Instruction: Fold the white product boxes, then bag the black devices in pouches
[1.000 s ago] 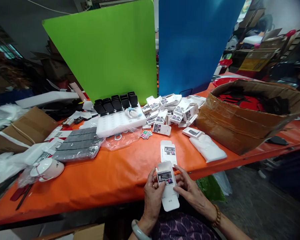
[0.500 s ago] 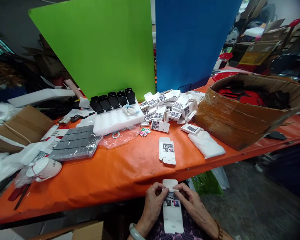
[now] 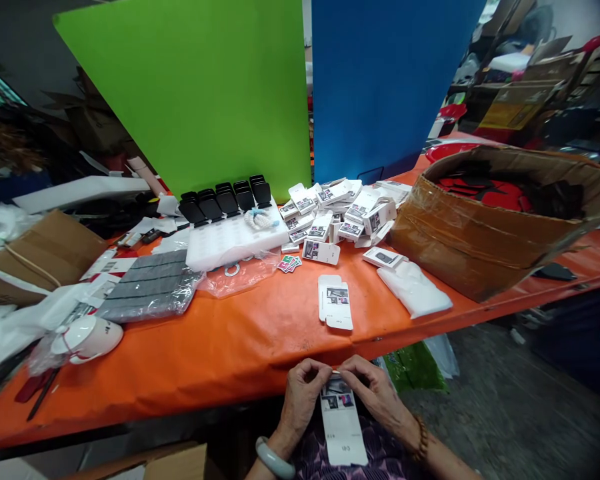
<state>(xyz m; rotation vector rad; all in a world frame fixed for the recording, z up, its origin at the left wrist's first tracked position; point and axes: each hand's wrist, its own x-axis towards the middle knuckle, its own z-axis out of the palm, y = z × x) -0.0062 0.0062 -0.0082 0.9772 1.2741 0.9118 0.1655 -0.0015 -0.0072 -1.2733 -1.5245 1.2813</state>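
Observation:
Over my lap is a white printed carton (image 3: 343,430), with small product pictures near its far end. My left hand (image 3: 305,393) pinches the far end of this carton from the left, thumb and fingers together. From the right, my right hand (image 3: 375,390) pinches the same end, its fingertips close to the left ones. The flap there is mostly covered by my fingers. Just beyond my hands, a flattened white carton (image 3: 336,303) of the same print lies on the orange table (image 3: 250,333).
Behind lies a heap of small white boxes (image 3: 320,227). Black holders (image 3: 225,200) stand on a white foam block (image 3: 237,243). A large brown cardboard box (image 3: 445,240) sits at the right, beside a white foam pouch (image 3: 415,288). A white cup (image 3: 93,339) lies at the left.
The carton's far flap stood up beyond my fingers before; now it is folded down. Both hands have moved slightly away from me, their fingertips closer together at that end.

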